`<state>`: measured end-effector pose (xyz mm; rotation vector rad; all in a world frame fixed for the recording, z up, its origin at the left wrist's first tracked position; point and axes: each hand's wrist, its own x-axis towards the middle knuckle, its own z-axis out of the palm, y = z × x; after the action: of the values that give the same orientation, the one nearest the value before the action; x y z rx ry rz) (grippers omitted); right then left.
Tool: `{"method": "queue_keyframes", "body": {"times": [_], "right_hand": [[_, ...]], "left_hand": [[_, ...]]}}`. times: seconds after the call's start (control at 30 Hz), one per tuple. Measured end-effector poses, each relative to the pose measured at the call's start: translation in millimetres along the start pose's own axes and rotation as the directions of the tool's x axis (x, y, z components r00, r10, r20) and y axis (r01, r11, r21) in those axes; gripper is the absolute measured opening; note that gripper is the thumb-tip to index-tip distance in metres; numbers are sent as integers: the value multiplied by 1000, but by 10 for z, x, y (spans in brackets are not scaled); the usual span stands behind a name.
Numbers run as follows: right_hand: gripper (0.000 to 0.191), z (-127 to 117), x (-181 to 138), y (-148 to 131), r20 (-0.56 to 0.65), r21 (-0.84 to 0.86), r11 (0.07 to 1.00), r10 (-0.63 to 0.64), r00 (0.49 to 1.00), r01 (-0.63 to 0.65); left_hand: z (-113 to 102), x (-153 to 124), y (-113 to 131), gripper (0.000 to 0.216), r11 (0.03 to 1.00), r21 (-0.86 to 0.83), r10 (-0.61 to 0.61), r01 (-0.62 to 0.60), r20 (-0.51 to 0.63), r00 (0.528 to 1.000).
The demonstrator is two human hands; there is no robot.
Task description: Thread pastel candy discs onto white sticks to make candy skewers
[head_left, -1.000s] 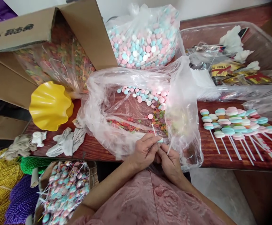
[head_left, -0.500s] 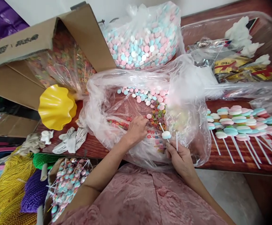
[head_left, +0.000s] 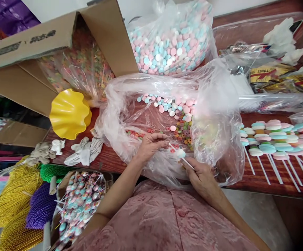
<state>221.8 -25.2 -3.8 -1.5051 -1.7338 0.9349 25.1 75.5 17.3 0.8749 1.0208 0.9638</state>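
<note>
My right hand [head_left: 201, 173] is closed on a white candy stick [head_left: 188, 164] that carries a pale blue and white round candy [head_left: 180, 153]. At the stick's upper end, the fingers of my left hand [head_left: 151, 148] are pinched together. Whatever they hold is too small to make out. Both hands are over a clear plastic bag [head_left: 130, 83] laid open on the table. Inside it lie pink, white and blue round candies [head_left: 172, 104] and small coloured ring candies [head_left: 184, 132].
Finished candy sticks [head_left: 277, 139] lie in rows at the right. A yellow wavy bowl [head_left: 69, 113] and a cardboard box [head_left: 31, 45] stand left. Behind is a full bag of round candies [head_left: 172, 45]. A box of wrapped candies [head_left: 82, 195] sits below the table edge.
My left hand has come over to the stick's tip, and the stick in my right hand now tilts toward it. The whole view has shifted slightly.
</note>
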Motion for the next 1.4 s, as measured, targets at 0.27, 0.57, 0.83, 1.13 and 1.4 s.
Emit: {"method": "queue_keyframes", "body": {"times": [0.27, 0.57, 0.83, 1.13, 1.4], "right_hand": [[28, 23, 6, -99, 20, 31, 999, -17, 1000, 16], [29, 61, 13, -70, 7, 61, 998, 21, 1000, -22], [34, 206, 7, -39, -171, 342, 937, 129, 977, -64], [51, 110, 19, 87, -169, 566, 805, 326, 930, -179], [45, 82, -1, 101, -161, 463, 880, 202, 966, -107]], "left_hand": [[-46, -98, -58, 32, 992, -43, 116, -117, -10, 993], [66, -203, -79, 9, 697, 433, 583, -572, 121, 803], [403, -235, -203, 11, 817, 233, 527, -527, 71, 847], [206, 649, 170, 15, 309, 684, 273, -660, 601, 751], [85, 1289, 229, 16, 302, 848, 174, -435, 399, 900]]}}
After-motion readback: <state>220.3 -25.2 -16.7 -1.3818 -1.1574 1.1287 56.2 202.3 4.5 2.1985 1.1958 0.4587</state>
